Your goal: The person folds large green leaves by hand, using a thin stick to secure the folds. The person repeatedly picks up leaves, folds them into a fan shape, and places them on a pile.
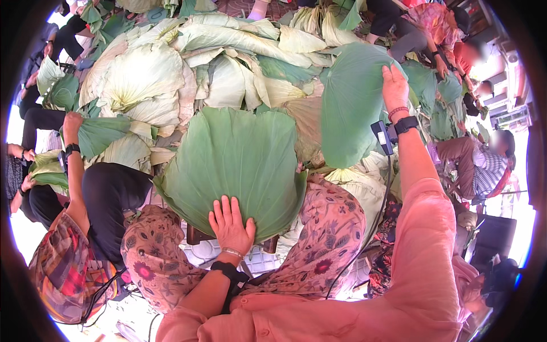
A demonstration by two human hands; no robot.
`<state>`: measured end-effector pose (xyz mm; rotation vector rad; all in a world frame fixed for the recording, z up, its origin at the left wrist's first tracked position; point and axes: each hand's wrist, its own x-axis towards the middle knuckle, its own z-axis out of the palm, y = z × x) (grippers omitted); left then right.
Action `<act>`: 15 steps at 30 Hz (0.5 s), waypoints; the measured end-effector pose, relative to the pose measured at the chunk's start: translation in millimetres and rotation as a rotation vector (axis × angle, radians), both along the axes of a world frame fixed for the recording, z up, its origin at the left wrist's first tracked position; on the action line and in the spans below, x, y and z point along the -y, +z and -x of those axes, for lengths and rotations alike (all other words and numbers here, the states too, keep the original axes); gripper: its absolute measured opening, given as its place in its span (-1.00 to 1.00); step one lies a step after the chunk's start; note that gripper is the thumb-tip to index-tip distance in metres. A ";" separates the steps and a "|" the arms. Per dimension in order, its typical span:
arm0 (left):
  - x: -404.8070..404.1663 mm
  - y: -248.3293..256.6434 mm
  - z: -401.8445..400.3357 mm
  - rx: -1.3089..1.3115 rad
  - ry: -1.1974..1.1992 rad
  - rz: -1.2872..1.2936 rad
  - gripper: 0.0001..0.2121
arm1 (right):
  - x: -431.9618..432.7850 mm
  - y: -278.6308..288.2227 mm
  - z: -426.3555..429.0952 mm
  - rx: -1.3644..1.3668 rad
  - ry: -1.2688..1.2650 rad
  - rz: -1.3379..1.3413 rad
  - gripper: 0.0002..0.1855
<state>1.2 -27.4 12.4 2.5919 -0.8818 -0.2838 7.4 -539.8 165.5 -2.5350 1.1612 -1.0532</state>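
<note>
My left hand (231, 224) lies flat with spread fingers on a large green lotus leaf (243, 166), which rests between my knees over a dark wooden stool (196, 236). Out to the right, my right hand (394, 87) pinches the edge of a second green lotus leaf (352, 104) between thumb and fingers; that leaf is raised over the pile. In front of me spreads a big heap of pale, dried lotus leaves (143, 77), partly hidden by the two green ones.
At the left, a co-worker's hand (73, 121) holds a folded green leaf (102, 134), close to my left knee. More people sit along the right side with leaves. A black cable (380, 205) runs down from the device at my right wrist.
</note>
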 end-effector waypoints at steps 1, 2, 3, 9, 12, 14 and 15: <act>-0.1 -0.7 0.2 0.003 0.000 -0.004 -0.30 | 1.0 7.6 -2.1 0.045 0.026 0.040 -0.51; 0.2 -2.0 0.0 0.007 -0.001 -0.007 -0.30 | 2.4 15.4 -4.2 0.062 0.031 0.089 -0.51; -1.3 -3.1 0.2 0.009 0.003 -0.018 -0.30 | -1.7 22.6 -7.8 0.085 0.048 0.084 -0.51; -1.6 -4.5 -0.7 0.011 0.012 -0.007 -0.30 | 17.9 14.5 0.8 0.026 0.022 -0.003 -0.48; 0.7 -2.2 0.2 0.000 0.000 -0.024 -0.31 | 51.3 -35.1 30.8 -0.237 -0.202 -0.116 -0.59; 0.5 0.2 0.4 -0.005 0.007 -0.038 -0.30 | 38.2 -65.7 36.5 -0.351 -0.373 -0.170 -0.61; 0.2 0.6 0.4 -0.004 0.013 -0.049 -0.30 | 17.7 -83.3 33.2 -0.334 -0.460 -0.147 -0.60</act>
